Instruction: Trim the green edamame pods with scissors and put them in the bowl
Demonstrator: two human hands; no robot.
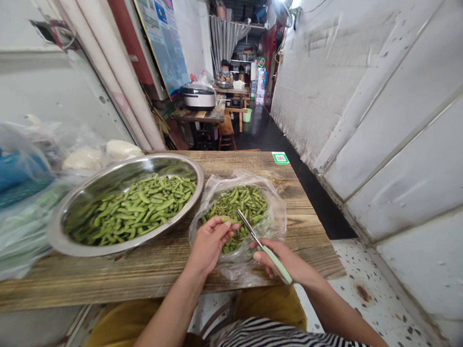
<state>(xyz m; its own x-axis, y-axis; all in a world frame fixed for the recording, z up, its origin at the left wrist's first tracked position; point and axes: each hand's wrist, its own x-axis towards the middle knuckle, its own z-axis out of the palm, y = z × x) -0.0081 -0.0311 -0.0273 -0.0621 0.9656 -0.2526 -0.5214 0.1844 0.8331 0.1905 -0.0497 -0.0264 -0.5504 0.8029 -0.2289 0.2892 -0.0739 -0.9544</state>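
Note:
Between the fingertips of my left hand [210, 243] is a green edamame pod [227, 220], held over a clear plastic bag [278, 208]. Scissors with pale green handles [276, 263] are gripped in my right hand [285, 259]; their metal blades point up and left, close to the pod. Inside the bag lie many edamame pods [249, 199] with small trimmed bits and stems among them. To the left of the bag, a large steel basin [58, 225] holds a heap of green pods [147, 203].
The wooden table [110, 278] carries plastic bags [20, 222] at its left and a green QR-code card [280, 158] at its far right corner. Beyond it stand a second table with a lidded appliance [198, 96], a bench, and a seated person [225, 74].

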